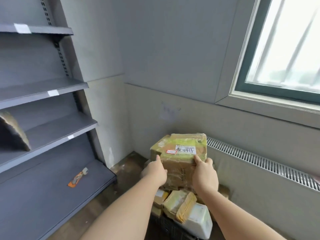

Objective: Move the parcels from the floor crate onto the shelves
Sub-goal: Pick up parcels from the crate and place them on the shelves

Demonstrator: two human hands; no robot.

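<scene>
Grey shelves [52,129] are set at the left against a pale wall [155,49]; a window [284,49] is seen at the upper right, with a grille [259,163] below it. A crate [166,224] heaped with parcels [180,203] is placed on the brown floor [124,170] in the corner. A taped box [180,153] is held over the crate, gripped on its near left edge by the left hand [154,172] and on its near right corner by the right hand [204,174]. Whether it rests on the parcels cannot be told. An orange tool [78,177] is seen on the bottom shelf [43,196]. Open floor is left between the shelves and the crate.
</scene>
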